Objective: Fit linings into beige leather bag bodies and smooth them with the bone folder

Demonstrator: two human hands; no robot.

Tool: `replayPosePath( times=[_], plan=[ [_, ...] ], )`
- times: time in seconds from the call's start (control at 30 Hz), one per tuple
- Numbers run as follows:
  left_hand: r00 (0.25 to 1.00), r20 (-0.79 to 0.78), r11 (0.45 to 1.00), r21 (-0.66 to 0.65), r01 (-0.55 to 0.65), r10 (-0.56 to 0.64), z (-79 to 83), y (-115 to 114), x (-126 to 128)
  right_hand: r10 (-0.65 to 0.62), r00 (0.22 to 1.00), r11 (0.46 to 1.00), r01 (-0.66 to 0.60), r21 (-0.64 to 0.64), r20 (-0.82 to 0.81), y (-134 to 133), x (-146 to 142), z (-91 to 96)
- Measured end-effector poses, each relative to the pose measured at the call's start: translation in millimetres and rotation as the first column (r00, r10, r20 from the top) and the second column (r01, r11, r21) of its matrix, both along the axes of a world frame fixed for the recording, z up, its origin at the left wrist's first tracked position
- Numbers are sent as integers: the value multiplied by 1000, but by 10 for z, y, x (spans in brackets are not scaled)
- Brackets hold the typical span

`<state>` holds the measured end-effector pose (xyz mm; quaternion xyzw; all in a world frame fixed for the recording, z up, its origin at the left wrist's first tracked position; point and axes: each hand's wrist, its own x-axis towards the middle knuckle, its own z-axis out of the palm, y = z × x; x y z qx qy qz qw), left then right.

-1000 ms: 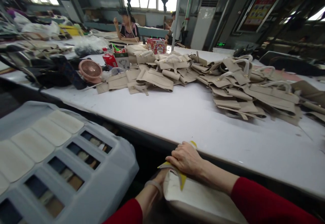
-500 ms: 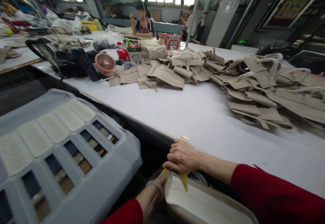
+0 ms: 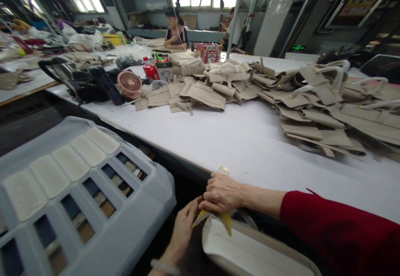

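Note:
My right hand (image 3: 222, 193) is closed at the table's near edge, gripping a yellow strip (image 3: 227, 222) that hangs over the end of a cream bag piece (image 3: 250, 251) in front of me. A pale tip of the strip shows above my knuckles. My left hand (image 3: 183, 228) comes up from below, fingers pressed against the same yellow strip and the end of the bag piece. Both sleeves are red.
A grey plastic crate (image 3: 103, 226) stands at my left. The white table (image 3: 250, 142) carries heaps of beige bag parts (image 3: 312, 101), a pink fan (image 3: 129, 84) and a red box (image 3: 207, 52). Two people sit at the far end.
My left hand has risen from under the bag piece and now touches the yellow strip. My right hand stays closed in place. The view has shifted slightly.

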<state>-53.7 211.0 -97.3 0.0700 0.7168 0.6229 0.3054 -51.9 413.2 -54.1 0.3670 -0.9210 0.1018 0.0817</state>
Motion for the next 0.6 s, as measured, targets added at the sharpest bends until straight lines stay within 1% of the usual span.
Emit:
replayPosePath(
  times=[0.03, 0.1, 0.17, 0.2, 0.27, 0.33, 0.43, 0.6],
  plan=[
    [1000, -8, 1000, 2, 19, -19, 75, -63, 23, 4, 1000, 1000, -4, -2, -3, 2, -1, 4],
    [991, -48, 992, -17, 122, -123, 241, -142, 83, 6, 1000, 1000, -6, 6, -1, 7, -1, 17],
    [958, -119, 963, -104, 250, -262, 394, -150, 140, 0, 1000, 1000, 0, 20, 9, 13, 6, 33],
    [937, -153, 944, -163, 288, -313, 454, -135, 161, -2, 1000, 1000, 1, 25, 14, 15, 11, 40],
    [910, -211, 917, -265, 300, -358, 536, -92, 184, -5, 1000, 1000, 5, 28, 18, 18, 22, 50],
    [892, -249, 905, -307, 296, -376, 575, -58, 186, -5, 1000, 1000, 5, 29, 22, 22, 31, 54],
    [861, -298, 888, -343, 306, -411, 593, -37, 181, -9, 999, 999, 8, 33, 30, 38, 41, 54],
    [805, -371, 865, -385, 321, -464, 555, -11, 212, -34, 998, 998, 31, 46, 54, 84, 139, 58]
  ],
)
